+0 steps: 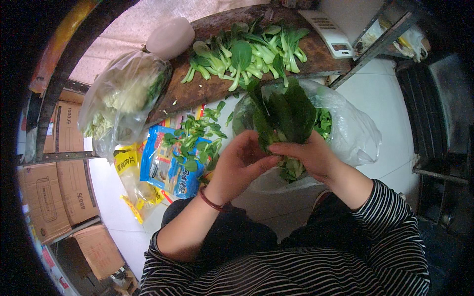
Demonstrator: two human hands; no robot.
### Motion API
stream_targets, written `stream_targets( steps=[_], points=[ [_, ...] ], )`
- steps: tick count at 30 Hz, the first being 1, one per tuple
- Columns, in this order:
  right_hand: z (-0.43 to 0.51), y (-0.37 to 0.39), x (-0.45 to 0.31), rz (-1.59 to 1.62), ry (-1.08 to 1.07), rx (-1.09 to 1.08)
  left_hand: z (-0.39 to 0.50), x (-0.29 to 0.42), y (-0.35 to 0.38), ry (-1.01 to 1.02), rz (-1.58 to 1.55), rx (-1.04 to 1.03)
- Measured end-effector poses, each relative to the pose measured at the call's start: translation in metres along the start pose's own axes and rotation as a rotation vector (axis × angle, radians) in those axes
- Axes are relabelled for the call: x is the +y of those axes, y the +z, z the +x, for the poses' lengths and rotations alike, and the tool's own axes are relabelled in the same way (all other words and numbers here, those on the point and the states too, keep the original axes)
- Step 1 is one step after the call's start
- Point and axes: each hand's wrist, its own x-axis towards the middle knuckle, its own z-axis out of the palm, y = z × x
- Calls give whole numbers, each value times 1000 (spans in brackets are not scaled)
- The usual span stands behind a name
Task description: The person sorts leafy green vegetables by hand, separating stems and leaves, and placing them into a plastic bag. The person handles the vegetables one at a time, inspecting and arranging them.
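Observation:
A bunch of leafy greens (287, 111), which looks like bok choy, is held in front of me with its dark leaves pointing away. My right hand (309, 153) grips it low down, thumb across the stems. My left hand (239, 162), with a dark red bracelet at the wrist, curls around the near left side of the bunch; its fingertips are partly hidden. Beneath both hands an open clear plastic bag (359, 138) contains more green leaves (324, 124). Beyond them, trimmed bok choy (255, 55) lies heaped on a worn wooden board (214, 87).
Loose leaves (202, 135) lie over a blue food package (172, 162) and the floor. Left are a yellow package (139, 185), bagged cauliflower (126, 96) and cardboard boxes (46, 199). A pale rounded object (171, 38) and a white grater (327, 33) rest on the board. A metal post (374, 48) rises right.

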Motion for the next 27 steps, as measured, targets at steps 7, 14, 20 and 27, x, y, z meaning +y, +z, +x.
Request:
stream_targets(
  steps=[7, 14, 20, 27],
  points=[
    [1, 3, 0, 331, 145, -52, 2, 5, -5, -190, -24, -55],
    [5, 5, 6, 251, 16, 118, 2, -10, -2, -137, -244, 239],
    [9, 2, 1, 229, -75, 274, 6, -16, -12, -34, -215, 489],
    [53, -82, -28, 209, -74, 493, 8, 14, -46, -54, -773, 724]
  ],
)
